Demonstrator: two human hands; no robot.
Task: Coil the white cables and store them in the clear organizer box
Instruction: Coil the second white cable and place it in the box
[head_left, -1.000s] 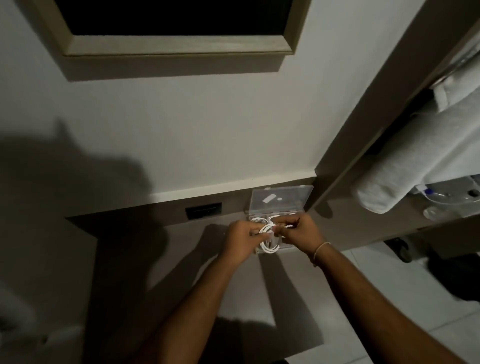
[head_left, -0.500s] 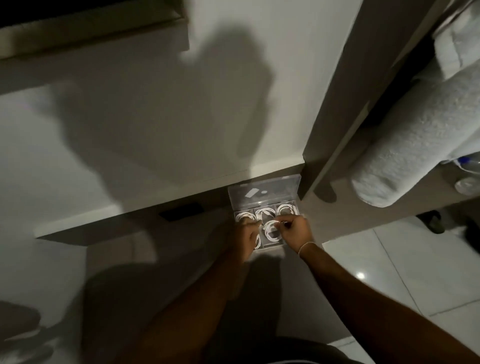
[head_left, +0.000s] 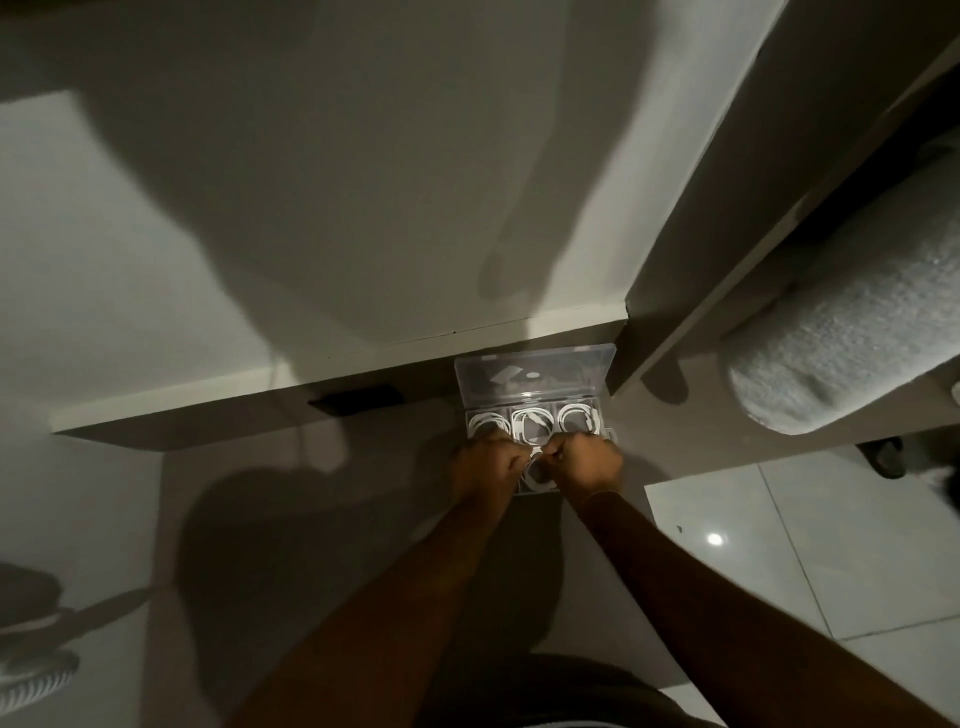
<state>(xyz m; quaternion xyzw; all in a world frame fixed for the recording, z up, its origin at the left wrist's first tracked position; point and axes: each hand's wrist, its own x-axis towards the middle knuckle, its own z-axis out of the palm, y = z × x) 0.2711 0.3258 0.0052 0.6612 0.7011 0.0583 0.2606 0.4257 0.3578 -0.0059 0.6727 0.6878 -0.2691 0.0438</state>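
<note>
Hands: left (head_left: 485, 465), right (head_left: 587, 462), over organizer box (head_left: 535, 382) near row; cable (head_left: 537, 475) between.

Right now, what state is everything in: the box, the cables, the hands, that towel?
Clear organizer box: open, lid tipped back against the wall.
Back-row coiled cables: three white coils, one per compartment.
Front cable: white coil in the front middle compartment, between both hands.
Left hand: curled, fingers at the front cable.
Right hand: curled, pinching that cable.
Rolled towel: rolled, lying on the shelf.
</note>
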